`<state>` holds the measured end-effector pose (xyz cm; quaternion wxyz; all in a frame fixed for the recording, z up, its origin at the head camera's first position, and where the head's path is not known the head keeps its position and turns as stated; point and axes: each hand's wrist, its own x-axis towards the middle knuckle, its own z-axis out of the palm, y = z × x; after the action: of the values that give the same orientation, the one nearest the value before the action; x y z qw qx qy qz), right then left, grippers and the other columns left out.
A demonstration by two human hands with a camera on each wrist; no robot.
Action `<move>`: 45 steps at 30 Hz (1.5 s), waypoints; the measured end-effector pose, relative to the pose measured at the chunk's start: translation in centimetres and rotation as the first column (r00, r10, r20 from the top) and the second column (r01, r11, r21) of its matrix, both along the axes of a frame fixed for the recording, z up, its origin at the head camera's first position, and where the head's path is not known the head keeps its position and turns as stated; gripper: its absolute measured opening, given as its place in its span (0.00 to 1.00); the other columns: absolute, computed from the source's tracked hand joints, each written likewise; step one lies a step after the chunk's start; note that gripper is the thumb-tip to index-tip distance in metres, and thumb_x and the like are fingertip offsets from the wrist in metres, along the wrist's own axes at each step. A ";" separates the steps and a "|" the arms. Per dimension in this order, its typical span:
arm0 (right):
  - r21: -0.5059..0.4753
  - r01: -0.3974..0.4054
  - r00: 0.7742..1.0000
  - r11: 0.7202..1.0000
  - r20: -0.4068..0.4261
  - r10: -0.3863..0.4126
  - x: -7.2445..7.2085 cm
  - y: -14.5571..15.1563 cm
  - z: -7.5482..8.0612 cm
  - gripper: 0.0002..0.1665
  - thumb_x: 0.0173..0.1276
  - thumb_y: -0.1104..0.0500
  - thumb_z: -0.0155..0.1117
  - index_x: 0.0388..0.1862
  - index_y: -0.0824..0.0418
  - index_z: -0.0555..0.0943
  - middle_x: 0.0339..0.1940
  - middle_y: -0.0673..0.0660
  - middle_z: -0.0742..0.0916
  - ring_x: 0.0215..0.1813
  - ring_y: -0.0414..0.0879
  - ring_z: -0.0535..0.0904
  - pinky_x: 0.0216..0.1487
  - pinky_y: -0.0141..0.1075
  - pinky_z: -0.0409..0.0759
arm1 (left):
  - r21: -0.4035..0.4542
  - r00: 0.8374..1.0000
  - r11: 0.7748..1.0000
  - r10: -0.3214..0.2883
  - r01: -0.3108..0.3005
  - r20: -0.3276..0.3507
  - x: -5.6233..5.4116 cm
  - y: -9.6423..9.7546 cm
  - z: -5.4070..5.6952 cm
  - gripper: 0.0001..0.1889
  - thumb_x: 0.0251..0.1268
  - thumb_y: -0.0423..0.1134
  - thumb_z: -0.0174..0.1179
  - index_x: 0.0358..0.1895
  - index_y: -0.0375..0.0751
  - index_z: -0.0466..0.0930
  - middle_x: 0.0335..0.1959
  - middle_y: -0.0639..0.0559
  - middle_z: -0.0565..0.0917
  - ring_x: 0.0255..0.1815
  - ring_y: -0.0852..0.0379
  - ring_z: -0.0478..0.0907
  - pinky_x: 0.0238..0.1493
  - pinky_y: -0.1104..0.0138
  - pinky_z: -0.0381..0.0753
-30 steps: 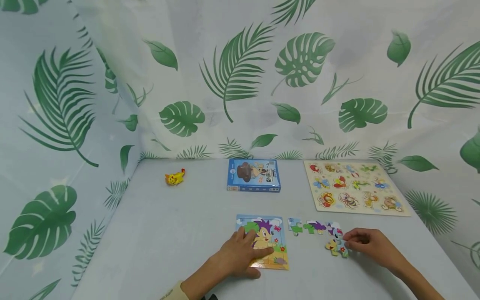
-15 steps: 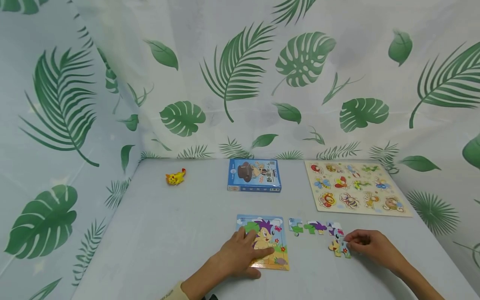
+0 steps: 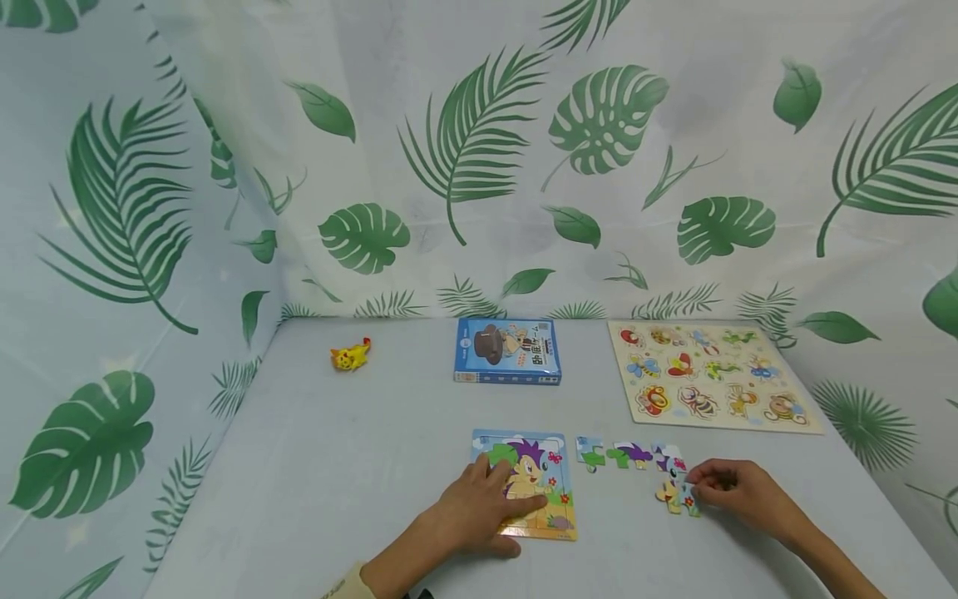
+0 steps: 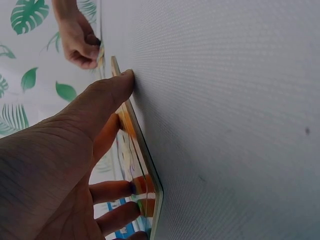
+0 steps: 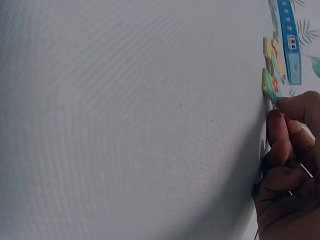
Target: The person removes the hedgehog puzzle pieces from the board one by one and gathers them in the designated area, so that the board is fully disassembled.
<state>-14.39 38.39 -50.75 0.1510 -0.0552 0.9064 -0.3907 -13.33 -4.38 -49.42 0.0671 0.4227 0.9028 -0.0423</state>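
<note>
My left hand [image 3: 479, 505] rests on a square hedgehog jigsaw puzzle [image 3: 540, 522], its fingers spread across the picture. In the left wrist view the thumb [image 4: 107, 95] lies at the near edge of the puzzle board [image 4: 156, 192]. To the right, my right hand [image 3: 741, 491] pinches a puzzle piece [image 3: 688, 497] with a red flower between thumb and fingertips; the right wrist view shows the same flower piece [image 5: 272, 82]. It lies against a yellow face piece [image 3: 666, 492]. Above these is a purple-and-blue piece [image 3: 669, 457]. Further left are a purple-and-green piece [image 3: 629, 454] and a blue corner piece [image 3: 590, 451].
A blue game box [image 3: 507, 351] lies at the back middle of the white table [image 3: 337, 466]. Behind my right hand lies a wooden insect puzzle board [image 3: 711, 374]. A small yellow toy figure [image 3: 349, 356] is at the back left. Leaf-printed cloth [image 3: 479, 166] encloses the table.
My right hand has shifted the flower piece and the face piece slightly to the right and down, then stayed nearly still. The left hand has not moved.
</note>
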 end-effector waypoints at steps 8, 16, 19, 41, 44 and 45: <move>0.004 -0.005 1.000 1.000 0.001 0.005 -0.2 -0.2 0.0 0.10 0.65 0.62 0.67 0.42 0.68 0.84 0.33 0.55 0.84 0.33 0.40 0.75 0.34 0.33 0.76 | -0.001 1.000 1.000 0.011 -0.010 0.016 -0.1 0.1 0.0 0.38 0.57 0.72 0.59 0.73 0.82 0.57 0.50 0.52 0.68 0.44 0.53 0.60 0.49 0.64 0.68; 0.042 0.012 1.000 0.999 -0.004 -0.012 -0.2 -0.5 -0.2 0.07 0.63 0.64 0.68 0.40 0.65 0.84 0.33 0.54 0.83 0.33 0.40 0.73 0.33 0.32 0.74 | 0.000 0.999 1.000 0.016 -0.016 0.031 0.0 0.1 0.1 0.38 0.57 0.71 0.59 0.73 0.82 0.57 0.49 0.53 0.67 0.44 0.54 0.60 0.48 0.65 0.67; 0.051 0.016 1.000 0.999 -0.008 -0.015 -0.2 -0.5 -0.3 0.06 0.63 0.64 0.68 0.39 0.65 0.85 0.33 0.53 0.83 0.32 0.40 0.73 0.33 0.32 0.73 | 0.000 0.999 1.000 0.013 -0.013 0.030 0.0 0.1 0.0 0.38 0.57 0.71 0.59 0.73 0.82 0.57 0.49 0.53 0.67 0.44 0.54 0.60 0.47 0.65 0.67; 0.103 0.024 0.999 0.994 -0.028 -0.021 -0.2 -0.3 0.2 0.08 0.66 0.59 0.68 0.41 0.61 0.87 0.38 0.52 0.85 0.34 0.40 0.74 0.35 0.33 0.74 | 0.009 0.999 1.000 0.026 -0.026 0.046 -0.1 0.0 -0.3 0.38 0.58 0.71 0.59 0.73 0.82 0.56 0.51 0.52 0.67 0.45 0.53 0.59 0.47 0.65 0.67; 0.054 0.029 0.999 0.998 0.019 -0.030 -0.2 0.2 0.6 0.13 0.69 0.54 0.66 0.46 0.61 0.87 0.44 0.55 0.86 0.37 0.41 0.76 0.36 0.34 0.75 | 0.007 0.999 1.000 0.022 -0.022 0.040 -0.1 0.0 -0.2 0.38 0.58 0.71 0.58 0.73 0.83 0.56 0.51 0.52 0.66 0.44 0.53 0.59 0.47 0.65 0.66; 0.034 0.026 0.999 0.999 0.028 -0.027 -0.2 0.3 0.8 0.15 0.71 0.53 0.65 0.47 0.62 0.86 0.46 0.56 0.86 0.38 0.42 0.76 0.36 0.34 0.76 | 0.007 0.999 1.000 0.021 -0.022 0.042 0.0 0.0 -0.3 0.38 0.58 0.72 0.58 0.73 0.83 0.56 0.51 0.52 0.66 0.44 0.54 0.59 0.46 0.65 0.66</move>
<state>-14.57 38.72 -49.97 0.1595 -0.0352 0.9113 -0.3779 -13.35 -4.35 -49.68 0.0848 0.4141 0.9058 -0.0295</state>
